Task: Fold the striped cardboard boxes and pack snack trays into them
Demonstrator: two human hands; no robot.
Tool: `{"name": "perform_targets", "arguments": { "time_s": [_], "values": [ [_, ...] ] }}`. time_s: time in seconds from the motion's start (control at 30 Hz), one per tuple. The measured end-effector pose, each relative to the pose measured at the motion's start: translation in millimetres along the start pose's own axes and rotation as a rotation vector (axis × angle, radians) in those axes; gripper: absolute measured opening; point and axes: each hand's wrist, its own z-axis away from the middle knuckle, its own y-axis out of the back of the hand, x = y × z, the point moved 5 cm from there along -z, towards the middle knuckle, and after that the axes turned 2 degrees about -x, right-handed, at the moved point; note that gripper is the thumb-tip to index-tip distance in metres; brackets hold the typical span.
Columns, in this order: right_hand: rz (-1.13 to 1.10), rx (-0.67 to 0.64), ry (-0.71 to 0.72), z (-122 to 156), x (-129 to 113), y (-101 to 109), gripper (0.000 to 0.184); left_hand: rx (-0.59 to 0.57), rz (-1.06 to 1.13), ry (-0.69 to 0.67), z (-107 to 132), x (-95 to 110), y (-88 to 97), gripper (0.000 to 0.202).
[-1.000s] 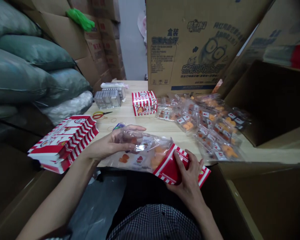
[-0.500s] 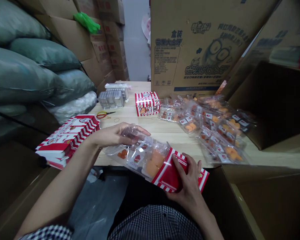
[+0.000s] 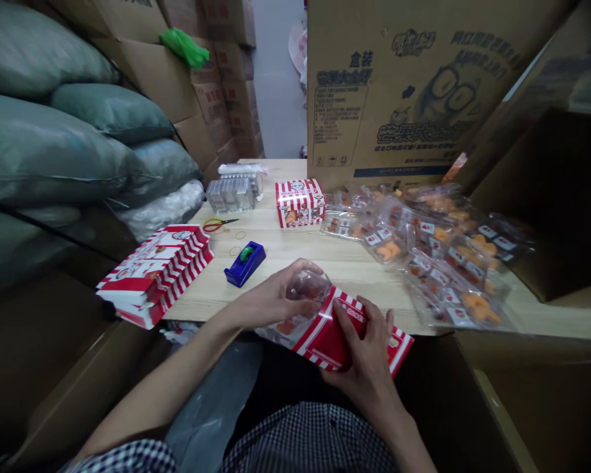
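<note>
My right hand [image 3: 362, 345] grips a red-and-white striped carton [image 3: 329, 335] over the table's front edge, its fingers spread across the red face. My left hand [image 3: 280, 299] is closed on a clear plastic packet [image 3: 295, 322], which sits partly inside the carton's left end. Most of the packet's contents are hidden by the carton and my fingers. Left of my left hand lies a blue tape dispenser [image 3: 245, 264] with a green roll. Farther left is a stack of flat striped cartons [image 3: 160, 269]. An assembled striped box [image 3: 300, 203] stands beyond my hands.
Several clear packets with orange pieces [image 3: 438, 256] are heaped on the right of the wooden table [image 3: 280, 246]. Scissors [image 3: 219, 225] and clear plastic cases [image 3: 231, 194] lie at back left. A large cardboard box [image 3: 374, 98] stands behind; an open box [image 3: 542, 394] is at lower right.
My left hand has moved right toward the carton, and much more of the packet is now inside it. The tape dispenser, hidden before by my left arm, now shows.
</note>
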Motion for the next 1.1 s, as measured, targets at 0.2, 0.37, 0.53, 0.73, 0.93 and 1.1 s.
{"name": "perform_targets", "arguments": {
  "time_s": [0.2,0.37,0.53,0.73,0.93,1.1],
  "values": [
    [-0.014,0.062,-0.087,0.7,12.8,-4.1,0.111,0.390,-0.282,-0.078,24.2,2.8,18.9,0.055],
    [-0.055,0.055,-0.056,2.6,1.2,-4.6,0.113,0.342,-0.377,-0.127,24.8,-20.1,-6.1,0.027],
    [-0.064,0.087,-0.109,5.3,4.3,-10.5,0.111,0.204,-0.473,-0.235,8.9,-22.6,-36.2,0.031],
    [-0.163,0.357,-0.331,-5.0,18.1,-11.6,0.126,0.646,-0.317,-0.405,10.6,-22.7,-39.2,0.086],
    [-0.596,0.288,-0.341,-6.2,13.5,11.1,0.121,0.406,0.173,-0.243,2.4,-55.1,-55.9,0.048],
    [-1.120,0.095,-0.688,17.2,40.8,2.8,0.050,0.237,0.248,-0.087,14.0,-81.6,-65.9,0.048]
  ]
}}
